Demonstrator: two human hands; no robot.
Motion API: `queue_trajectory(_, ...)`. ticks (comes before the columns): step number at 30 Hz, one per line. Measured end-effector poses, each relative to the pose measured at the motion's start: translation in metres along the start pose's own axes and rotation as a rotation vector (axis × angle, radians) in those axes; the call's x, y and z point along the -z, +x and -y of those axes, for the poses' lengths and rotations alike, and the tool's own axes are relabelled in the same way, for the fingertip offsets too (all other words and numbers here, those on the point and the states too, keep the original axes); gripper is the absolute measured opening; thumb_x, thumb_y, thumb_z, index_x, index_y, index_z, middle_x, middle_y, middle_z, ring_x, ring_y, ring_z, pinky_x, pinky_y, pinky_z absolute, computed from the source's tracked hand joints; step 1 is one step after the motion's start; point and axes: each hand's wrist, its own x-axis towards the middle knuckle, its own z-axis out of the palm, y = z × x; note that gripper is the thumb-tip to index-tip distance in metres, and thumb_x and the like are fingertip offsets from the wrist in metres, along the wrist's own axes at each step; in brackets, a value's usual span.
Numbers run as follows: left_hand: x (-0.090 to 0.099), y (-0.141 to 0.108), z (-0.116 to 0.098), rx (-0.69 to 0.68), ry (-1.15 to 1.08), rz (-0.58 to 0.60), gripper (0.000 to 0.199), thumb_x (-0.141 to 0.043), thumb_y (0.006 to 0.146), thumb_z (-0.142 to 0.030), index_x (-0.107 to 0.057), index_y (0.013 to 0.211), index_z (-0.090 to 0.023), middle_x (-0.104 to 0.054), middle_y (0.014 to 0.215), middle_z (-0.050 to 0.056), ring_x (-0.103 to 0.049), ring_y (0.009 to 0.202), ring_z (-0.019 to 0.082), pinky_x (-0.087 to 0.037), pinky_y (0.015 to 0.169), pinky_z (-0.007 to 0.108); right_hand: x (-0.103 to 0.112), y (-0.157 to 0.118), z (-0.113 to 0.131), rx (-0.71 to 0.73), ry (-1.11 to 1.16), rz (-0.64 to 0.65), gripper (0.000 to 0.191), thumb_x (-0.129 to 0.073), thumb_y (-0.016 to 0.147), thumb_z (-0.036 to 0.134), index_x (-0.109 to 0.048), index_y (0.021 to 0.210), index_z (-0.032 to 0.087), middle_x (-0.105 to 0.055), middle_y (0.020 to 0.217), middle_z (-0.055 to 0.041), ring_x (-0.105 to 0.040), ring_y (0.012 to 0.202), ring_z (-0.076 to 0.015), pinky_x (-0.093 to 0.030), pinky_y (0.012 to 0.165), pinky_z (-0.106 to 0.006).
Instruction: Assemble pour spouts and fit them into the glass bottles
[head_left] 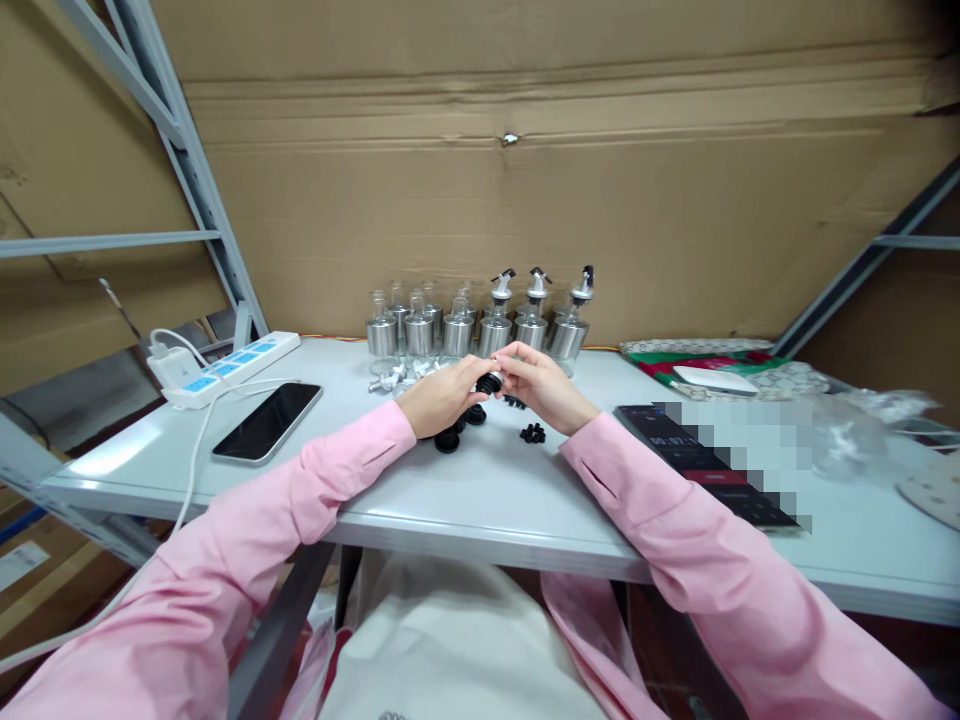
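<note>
Between my two hands, just above the table, is a black ribbed bottle stopper (489, 384) with a bit of pale material at its top. My left hand (444, 396) is closed on it from the left. The fingers of my right hand (546, 388) pinch at its upper right side; the fingertips partly hide what they grip. More black stoppers (448, 440) lie under and beside my left hand. Small black parts (533, 433) sit in a little heap below my right hand. White and silvery spout pieces (387, 379) lie behind my left hand.
Glass bottles with metal sleeves (381, 336) stand in rows at the back; three carry pour spouts (537, 283). At left are a phone (268, 424) and a power strip (232, 370) with a cable. On the right lie a device showing a timer (697, 455) and a plastic bag (847, 430).
</note>
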Motion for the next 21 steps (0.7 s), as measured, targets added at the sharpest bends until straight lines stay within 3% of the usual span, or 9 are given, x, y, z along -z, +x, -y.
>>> queue_trajectory(8,0.001,0.001,0.001,-0.002,0.063,0.020,0.028,-0.039,0.090,-0.020,-0.038,0.118,-0.018,-0.053,0.110,0.009,-0.057,0.097,0.020,-0.047,0.084,0.033,-0.001,-0.001,0.000,-0.015,-0.015,0.020,0.029,-0.073,0.062,0.036,-0.052,0.073,0.019,-0.049,0.049,0.0077,-0.045,0.048,-0.0075,-0.047,0.058,-0.027)
queue_trajectory(14,0.006,0.000,0.000,-0.053,0.093,-0.013,0.036,-0.037,0.090,-0.027,-0.039,0.124,-0.015,-0.054,0.104,0.010,-0.057,0.090,0.020,-0.046,0.080,0.032,-0.001,0.001,-0.004,-0.021,-0.097,0.016,0.027,-0.068,0.066,0.038,-0.052,0.079,0.020,-0.048,0.056,0.0079,-0.047,0.051,-0.0070,-0.046,0.059,-0.027)
queue_trajectory(18,0.006,-0.002,0.006,0.044,0.038,-0.069,0.042,-0.041,0.087,-0.030,-0.036,0.127,-0.015,-0.056,0.096,0.008,-0.057,0.081,0.018,-0.045,0.075,0.030,-0.002,0.002,-0.006,0.113,-0.349,-0.057,0.026,-0.063,0.070,0.039,-0.056,0.084,0.019,-0.050,0.063,0.0055,-0.047,0.053,-0.0075,-0.041,0.056,-0.025)
queue_trajectory(21,0.004,-0.003,0.011,0.146,-0.042,-0.125,0.045,-0.047,0.086,-0.037,-0.035,0.123,-0.016,-0.057,0.089,0.005,-0.056,0.072,0.016,-0.045,0.069,0.028,-0.003,0.001,-0.003,0.112,-0.402,0.008,0.026,-0.062,0.071,0.039,-0.055,0.084,0.017,-0.053,0.061,0.0038,-0.050,0.056,-0.0095,-0.043,0.059,-0.026)
